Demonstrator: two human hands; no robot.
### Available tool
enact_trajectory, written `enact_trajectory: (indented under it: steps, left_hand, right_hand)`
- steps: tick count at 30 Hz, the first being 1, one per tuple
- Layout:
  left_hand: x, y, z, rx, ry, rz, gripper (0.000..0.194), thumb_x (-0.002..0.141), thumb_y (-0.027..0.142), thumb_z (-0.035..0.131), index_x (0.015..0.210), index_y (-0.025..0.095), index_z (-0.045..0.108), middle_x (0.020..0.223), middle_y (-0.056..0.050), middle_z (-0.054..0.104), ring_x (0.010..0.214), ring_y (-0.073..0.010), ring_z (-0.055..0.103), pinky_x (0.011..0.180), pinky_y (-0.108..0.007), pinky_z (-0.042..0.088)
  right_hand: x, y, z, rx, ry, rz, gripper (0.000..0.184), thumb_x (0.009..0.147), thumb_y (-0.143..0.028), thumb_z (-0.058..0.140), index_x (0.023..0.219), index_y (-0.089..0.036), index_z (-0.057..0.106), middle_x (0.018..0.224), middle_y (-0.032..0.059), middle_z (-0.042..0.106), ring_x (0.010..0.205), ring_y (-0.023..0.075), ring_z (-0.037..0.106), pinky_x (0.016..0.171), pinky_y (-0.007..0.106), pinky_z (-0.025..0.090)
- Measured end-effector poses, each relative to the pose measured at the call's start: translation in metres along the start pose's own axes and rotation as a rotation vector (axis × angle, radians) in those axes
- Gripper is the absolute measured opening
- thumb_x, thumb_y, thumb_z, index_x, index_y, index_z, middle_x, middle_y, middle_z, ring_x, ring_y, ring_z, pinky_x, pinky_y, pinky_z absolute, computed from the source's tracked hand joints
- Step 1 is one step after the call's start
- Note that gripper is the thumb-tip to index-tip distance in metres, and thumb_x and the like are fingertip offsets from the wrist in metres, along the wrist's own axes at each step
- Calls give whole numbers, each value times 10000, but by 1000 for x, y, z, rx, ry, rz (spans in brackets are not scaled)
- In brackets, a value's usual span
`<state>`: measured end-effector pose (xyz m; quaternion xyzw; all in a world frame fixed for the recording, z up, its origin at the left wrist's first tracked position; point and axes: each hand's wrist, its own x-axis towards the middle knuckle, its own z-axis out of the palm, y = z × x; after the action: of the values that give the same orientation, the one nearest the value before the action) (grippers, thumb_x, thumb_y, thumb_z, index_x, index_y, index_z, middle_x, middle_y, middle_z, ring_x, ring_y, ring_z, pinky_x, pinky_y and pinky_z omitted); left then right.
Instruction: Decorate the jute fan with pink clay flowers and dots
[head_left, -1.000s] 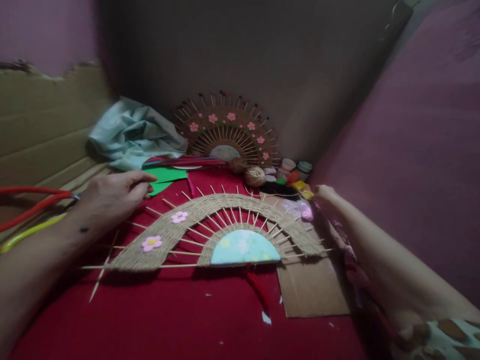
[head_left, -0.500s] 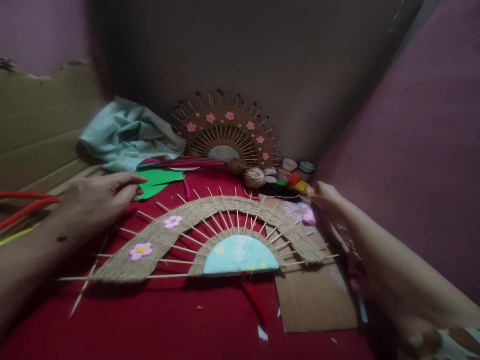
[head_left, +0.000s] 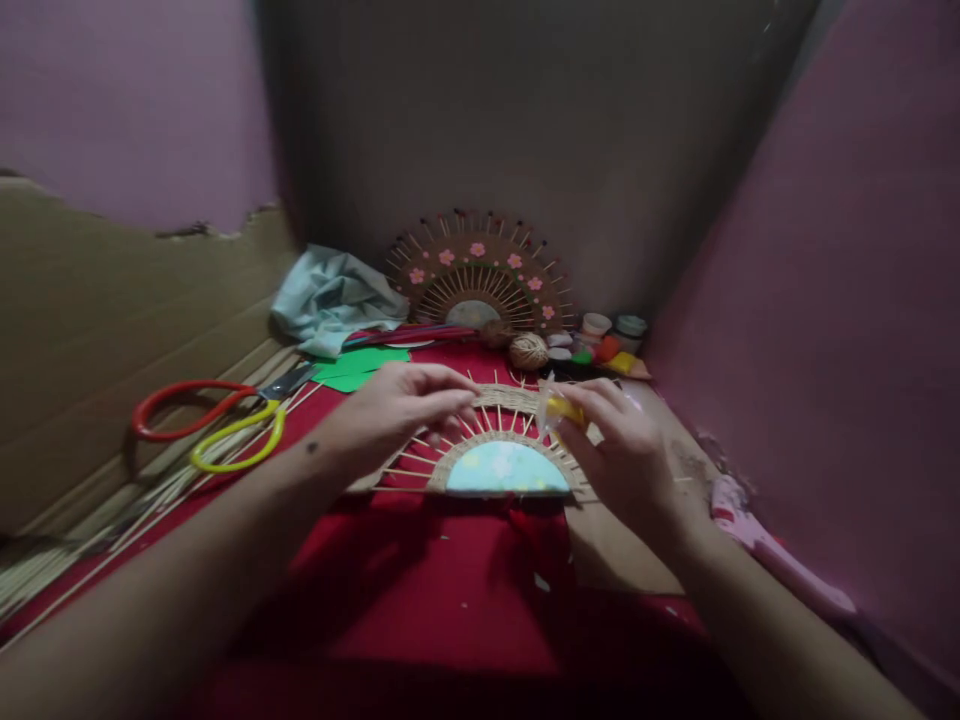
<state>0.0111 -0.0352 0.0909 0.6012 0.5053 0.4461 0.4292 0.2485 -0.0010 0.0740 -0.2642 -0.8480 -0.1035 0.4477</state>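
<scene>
My right hand is closed on a small clear packet of yellow modelling clay, held over the fan's right side. My left hand reaches in from the left, fingers loosely stretched toward the packet, with nothing visible in them. Below both hands lies a half-round fan woven of cord on thin sticks, with a pale blue fabric half-disc at its centre. The left hand and wrist cover the fan's left band, where pink clay flowers showed before. The right hand hides most of its right band.
A finished brown fan with pink flowers leans at the back wall. Scissors lie left over loose sticks. Around the back are green sheets, blue cloth, a twine ball and small jars. Cardboard lies right; a pink glue gun is beside it.
My right hand has come in from the supplies at the back right with the yellow clay packet. My left hand has moved right, over the fan. The camera view has shifted.
</scene>
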Motion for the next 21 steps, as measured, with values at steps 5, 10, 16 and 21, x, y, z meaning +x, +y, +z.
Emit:
enact_trajectory:
  steps: [5,10,16,21]
  left_hand:
    - [2,2,35,-190,-203,-23,212,763,348,672,767,137,650,759,-40,649,571,-83,566,478,-185,424]
    - [4,-2,41,-157,-160,-12,156,749,284,662,732,130,640,696,-23,619,558,-82,553,474,-183,423]
    - [9,-2,46,-153,-136,-24,125,704,240,662,698,134,597,641,-9,597,508,-86,531,449,-202,411]
    - [13,-1,53,-142,-133,-41,109,708,215,644,676,133,580,604,4,581,478,-79,508,445,-204,397]
  right_hand:
    - [-6,-5,16,57,17,-58,249,897,-149,475,1091,-181,627,914,87,644,853,186,623,755,339,531]
    - [-8,0,21,49,-23,-86,253,896,-151,470,1074,-140,649,864,102,631,838,209,625,723,341,531]
    - [-15,7,28,55,-31,-8,238,917,-179,442,1040,-177,646,852,72,629,824,182,605,731,330,522]
    - [-18,10,24,178,-89,26,246,857,-124,474,1060,-148,612,924,92,620,856,190,582,745,341,509]
